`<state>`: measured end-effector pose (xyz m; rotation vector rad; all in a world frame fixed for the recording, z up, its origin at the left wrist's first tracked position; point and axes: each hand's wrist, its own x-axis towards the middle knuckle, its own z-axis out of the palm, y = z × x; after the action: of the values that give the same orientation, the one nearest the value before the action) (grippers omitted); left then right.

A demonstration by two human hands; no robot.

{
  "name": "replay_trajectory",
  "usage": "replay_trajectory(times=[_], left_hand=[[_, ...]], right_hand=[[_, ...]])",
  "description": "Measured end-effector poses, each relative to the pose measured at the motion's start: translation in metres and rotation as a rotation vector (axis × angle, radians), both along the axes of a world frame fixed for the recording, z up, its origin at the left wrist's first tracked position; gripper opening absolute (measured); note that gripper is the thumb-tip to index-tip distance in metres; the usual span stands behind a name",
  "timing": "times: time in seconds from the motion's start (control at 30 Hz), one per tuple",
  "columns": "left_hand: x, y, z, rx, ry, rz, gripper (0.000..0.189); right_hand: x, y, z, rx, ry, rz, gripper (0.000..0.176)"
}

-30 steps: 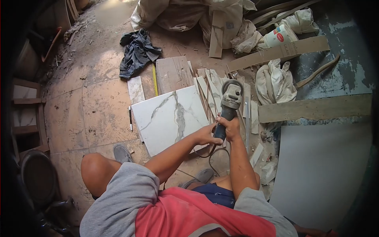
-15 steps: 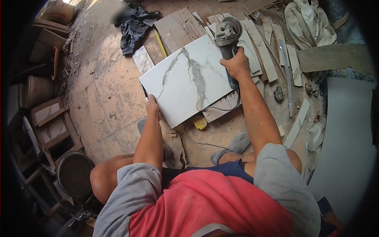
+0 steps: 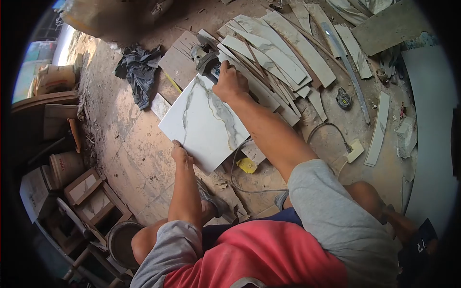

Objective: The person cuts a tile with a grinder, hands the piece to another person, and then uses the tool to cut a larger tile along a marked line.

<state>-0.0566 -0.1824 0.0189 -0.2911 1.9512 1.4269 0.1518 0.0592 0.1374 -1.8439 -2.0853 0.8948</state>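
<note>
A white tile (image 3: 204, 122) with grey marble veins lies over other pieces on the floor. My left hand (image 3: 181, 154) grips its near left edge, thumb on top and fingers underneath. My right hand (image 3: 231, 84) is wrapped round the body of an angle grinder (image 3: 204, 57), whose head is at the tile's far corner. My right forearm passes over the right side of the tile and hides part of it. A grey power cord (image 3: 234, 168) curves over the floor close to my feet.
Cut tile strips (image 3: 273, 48) are piled behind and to the right. A tape measure (image 3: 343, 98), a long metal bar (image 3: 348, 72) and a cream socket block (image 3: 355, 150) lie on the right. A dark cloth (image 3: 139, 74) is at the far left, wooden frames (image 3: 98, 201) nearer.
My right hand has moved the grinder leftward, from the tile's far right to its far corner. My left hand keeps its hold on the tile edge. The camera view has turned.
</note>
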Motion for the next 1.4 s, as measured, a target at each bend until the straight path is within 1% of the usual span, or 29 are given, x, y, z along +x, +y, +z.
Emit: replay_trajectory(times=[0.03,0.2,0.27,0.3,0.37,0.4,0.47,0.5,0.6,0.67,0.73,0.77,0.83,0.87,0.93,0.97,1.07,1.27,1.4], left_hand=[[-0.006,0.001,-0.003,0.001,-0.013,0.004,0.046],[-0.018,0.000,-0.003,-0.065,-0.022,-0.035,0.044],[-0.022,-0.004,-0.003,-0.046,-0.062,-0.138,0.047],[-0.018,0.001,0.009,-0.052,-0.057,-0.141,0.047],[-0.009,0.012,0.031,-0.163,-0.053,-0.220,0.062],[-0.010,0.015,0.030,-0.164,-0.047,-0.222,0.062],[-0.008,0.017,0.029,-0.305,0.167,-0.374,0.084],[0.003,0.023,0.038,-0.309,0.167,-0.371,0.084],[0.046,0.059,0.065,-0.882,0.804,-0.534,0.102],[0.057,0.072,0.066,-0.581,0.955,-0.841,0.107],[0.071,0.097,0.063,-0.422,0.985,-1.136,0.114],[0.078,0.109,0.062,-0.423,0.982,-1.131,0.114],[0.092,0.132,0.062,-0.334,0.839,-1.299,0.121],[0.098,0.138,0.059,-0.327,0.838,-1.295,0.121],[0.105,0.146,0.054,-0.485,0.671,-1.365,0.124],[0.106,0.146,0.051,-0.521,0.712,-1.402,0.125],[0.106,0.146,0.045,-0.555,0.696,-1.402,0.125],[0.107,0.148,0.046,-0.574,0.682,-1.396,0.123],[0.106,0.147,0.041,-0.573,0.711,-1.388,0.122]], right_hand=[[-0.002,0.002,-0.004,-0.022,0.005,0.016,0.046],[-0.014,0.012,-0.020,-0.003,-0.024,0.033,0.042],[-0.017,0.016,-0.024,0.000,-0.038,0.048,0.041],[-0.020,0.016,-0.025,0.004,-0.050,0.049,0.041],[-0.023,0.017,-0.024,0.009,-0.054,0.048,0.042],[-0.023,0.018,-0.023,0.007,-0.067,0.048,0.042],[-0.022,0.018,-0.021,0.001,-0.079,0.052,0.043],[-0.022,0.018,-0.020,-0.007,-0.092,0.062,0.043],[-0.022,0.022,-0.022,0.002,-0.103,0.063,0.043],[-0.022,0.024,-0.024,0.009,-0.100,0.058,0.042],[-0.019,0.024,-0.023,0.015,-0.115,0.070,0.042],[-0.019,0.023,-0.024,0.016,-0.116,0.075,0.042],[-0.017,0.026,-0.022,-0.011,-0.098,0.044,0.042],[-0.015,0.026,-0.020,-0.006,-0.102,0.045,0.042],[-0.013,0.026,-0.016,-0.025,-0.111,0.042,0.043],[-0.013,0.027,-0.017,-0.025,-0.113,0.041,0.043],[-0.013,0.027,-0.018,-0.043,-0.115,0.040,0.043],[-0.015,0.027,-0.019,-0.026,-0.107,0.000,0.045],[-0.016,0.027,-0.022,-0.015,-0.129,0.015,0.048]])
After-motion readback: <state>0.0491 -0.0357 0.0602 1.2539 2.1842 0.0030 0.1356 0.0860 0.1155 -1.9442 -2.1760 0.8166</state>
